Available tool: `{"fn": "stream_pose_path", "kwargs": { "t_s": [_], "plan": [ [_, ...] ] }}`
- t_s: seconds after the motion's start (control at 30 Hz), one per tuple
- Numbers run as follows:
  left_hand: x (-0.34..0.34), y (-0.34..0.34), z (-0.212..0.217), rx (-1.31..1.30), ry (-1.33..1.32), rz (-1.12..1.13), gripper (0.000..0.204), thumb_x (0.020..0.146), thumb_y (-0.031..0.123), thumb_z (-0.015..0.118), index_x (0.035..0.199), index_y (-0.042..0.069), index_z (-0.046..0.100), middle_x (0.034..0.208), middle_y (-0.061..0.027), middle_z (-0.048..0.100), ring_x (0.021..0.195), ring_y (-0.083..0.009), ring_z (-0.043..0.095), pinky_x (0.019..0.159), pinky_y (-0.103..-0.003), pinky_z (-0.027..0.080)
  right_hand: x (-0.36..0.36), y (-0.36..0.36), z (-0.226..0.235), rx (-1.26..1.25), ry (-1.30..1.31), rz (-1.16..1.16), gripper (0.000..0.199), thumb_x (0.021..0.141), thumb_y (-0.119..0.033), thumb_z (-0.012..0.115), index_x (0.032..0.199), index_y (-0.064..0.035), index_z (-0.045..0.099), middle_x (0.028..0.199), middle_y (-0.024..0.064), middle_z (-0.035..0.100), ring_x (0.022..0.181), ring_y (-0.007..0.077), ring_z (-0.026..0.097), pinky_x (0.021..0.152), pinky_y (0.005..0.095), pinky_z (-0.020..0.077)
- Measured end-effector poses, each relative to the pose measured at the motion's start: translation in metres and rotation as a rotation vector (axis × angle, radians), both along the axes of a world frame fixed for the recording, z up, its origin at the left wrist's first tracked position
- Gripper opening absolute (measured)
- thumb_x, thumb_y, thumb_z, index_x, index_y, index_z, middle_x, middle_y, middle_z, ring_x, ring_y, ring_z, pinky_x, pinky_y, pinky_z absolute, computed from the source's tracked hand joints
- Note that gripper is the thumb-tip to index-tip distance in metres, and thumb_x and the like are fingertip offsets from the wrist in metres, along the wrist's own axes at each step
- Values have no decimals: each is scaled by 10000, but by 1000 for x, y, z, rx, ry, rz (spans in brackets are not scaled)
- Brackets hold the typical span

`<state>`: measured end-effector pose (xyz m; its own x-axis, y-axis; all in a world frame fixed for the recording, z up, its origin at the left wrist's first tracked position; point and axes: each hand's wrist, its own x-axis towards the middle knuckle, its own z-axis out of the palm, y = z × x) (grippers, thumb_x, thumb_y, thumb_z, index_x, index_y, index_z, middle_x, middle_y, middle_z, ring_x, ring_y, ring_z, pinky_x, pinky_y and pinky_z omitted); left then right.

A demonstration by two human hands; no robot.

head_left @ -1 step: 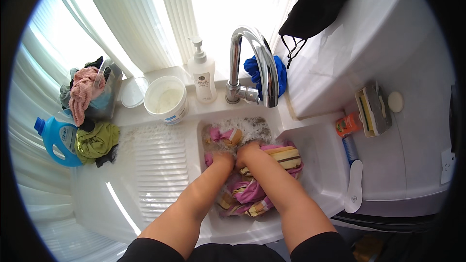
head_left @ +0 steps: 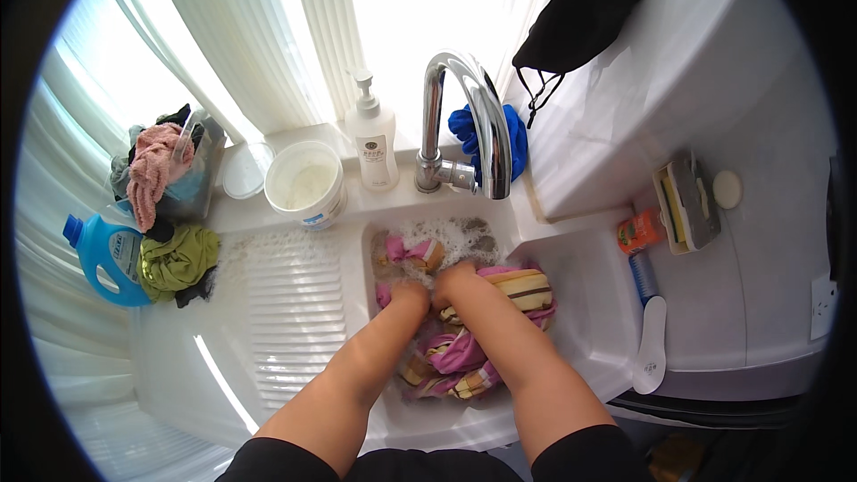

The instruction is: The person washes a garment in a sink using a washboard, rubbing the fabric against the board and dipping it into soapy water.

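A pink, yellow and brown striped cloth (head_left: 522,290) lies bunched and wet in the sink basin (head_left: 585,303), partly under foamy water. Both my hands are down in the suds, close together near the basin's middle. My left hand (head_left: 409,296) is curled, with a bit of pink fabric poking out on its left. Beside it, my right hand (head_left: 456,281) bends over the cloth, knuckles up. The fingertips of both are hidden by water and fabric, but the hands look closed on the cloth. Another fold of it rises from the foam just beyond them.
Behind the basin stand a chrome faucet (head_left: 491,125), a white pump bottle (head_left: 373,147) and a white tub (head_left: 304,183). A ribbed washboard (head_left: 296,321) is at left, with a blue detergent bottle (head_left: 109,259) and a green cloth (head_left: 178,261). A white-handled brush (head_left: 653,339) rests at right.
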<state>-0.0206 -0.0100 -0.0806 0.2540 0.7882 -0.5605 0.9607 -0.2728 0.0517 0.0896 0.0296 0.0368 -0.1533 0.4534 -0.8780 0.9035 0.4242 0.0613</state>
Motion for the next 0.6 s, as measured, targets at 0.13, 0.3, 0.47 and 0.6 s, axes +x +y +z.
{"fn": "stream_pose_path", "kwargs": {
  "t_s": [0.13, 0.3, 0.47, 0.6],
  "plan": [
    [16, 4, 68, 190, -241, 16, 349, 923, 265, 528, 1191, 97, 676, 1259, -89, 656, 1241, -267, 557, 1011, -464, 428, 14, 3, -20, 156, 119, 19, 795, 712, -565, 721, 1323, -78, 570, 1340, 196, 572, 1237, 331, 564, 1013, 530, 434],
    [-11, -37, 89, 427, -62, -228, 259, 895, 217, 533, 1063, 69, 662, 1090, -139, 702, 997, -329, 674, 834, -477, 525, 36, -36, 27, 592, 356, -406, 940, 648, -629, 775, 1279, 30, 551, 1169, 240, 658, 1137, 318, 630, 951, 444, 502],
    [-50, -46, 159, 461, -319, -76, 246, 789, 182, 665, 982, 83, 550, 936, -128, 682, 864, -322, 686, 682, -433, 556, 71, -69, 49, 672, 574, -669, 787, 652, -613, 794, 1047, 56, 666, 1032, 248, 691, 978, 376, 676, 863, 419, 537],
    [-66, -51, 203, 670, -575, -61, 382, 705, 177, 752, 989, 96, 510, 889, -119, 624, 876, -368, 627, 708, -478, 522, 91, -96, 91, 672, 844, -913, 709, 640, -554, 825, 1016, 34, 695, 963, 191, 716, 912, 298, 697, 834, 386, 533]
  ]
}}
